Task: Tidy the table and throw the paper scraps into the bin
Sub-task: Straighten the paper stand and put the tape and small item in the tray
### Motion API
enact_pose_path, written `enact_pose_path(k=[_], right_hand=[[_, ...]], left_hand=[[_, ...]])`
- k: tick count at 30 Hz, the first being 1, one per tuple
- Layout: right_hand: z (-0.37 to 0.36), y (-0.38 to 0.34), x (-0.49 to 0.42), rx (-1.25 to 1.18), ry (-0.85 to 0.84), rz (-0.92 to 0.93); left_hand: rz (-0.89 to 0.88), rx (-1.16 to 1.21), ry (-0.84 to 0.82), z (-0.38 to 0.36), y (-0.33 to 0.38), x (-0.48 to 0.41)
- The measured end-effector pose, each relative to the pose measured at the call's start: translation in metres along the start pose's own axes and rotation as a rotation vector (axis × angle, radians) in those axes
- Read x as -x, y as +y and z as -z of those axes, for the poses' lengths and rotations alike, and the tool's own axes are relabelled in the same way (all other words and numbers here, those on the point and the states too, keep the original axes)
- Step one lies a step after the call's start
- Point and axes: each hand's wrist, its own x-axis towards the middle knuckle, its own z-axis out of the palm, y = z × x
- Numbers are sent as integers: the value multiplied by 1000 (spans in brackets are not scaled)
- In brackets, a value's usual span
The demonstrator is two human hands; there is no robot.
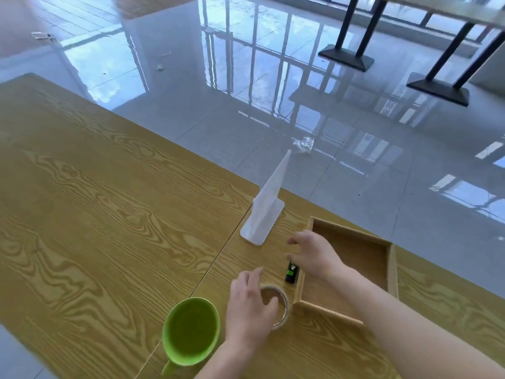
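A canteen or shared dining hall is suggested. A long yellow table of wood-grain laminate [109, 187] is seen in front, and a second table of the same kind [442, 8] is carried on black metal legs with flat square bases [345, 57]. A white plastic sign stand [266, 212] is placed on the near table. Tall barred windows are mirrored in the wide glossy grey tiled floor [355, 173].

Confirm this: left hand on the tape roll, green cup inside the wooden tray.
One error. The head view shows the left hand on the tape roll, but the green cup stands on the table, outside the wooden tray.
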Motion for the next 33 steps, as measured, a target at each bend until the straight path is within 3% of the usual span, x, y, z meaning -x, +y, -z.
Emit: enact_pose_path(k=[2,5,14,29,33], right_hand=[[-12,1,13,245,-72,108],[-20,2,21,456,-49,188],[-33,-4,9,680,-76,191],[-33,-5,-3,559,-63,229],[-24,7,4,271,177,220]], left_hand=[[16,-205,-141,-15,-8,14],[7,-354,-189,-26,-12,21],[-48,-524,-144,-34,-14,7],[-53,-474,-128,-39,-22,5],[5,-331,-87,-36,-16,2]])
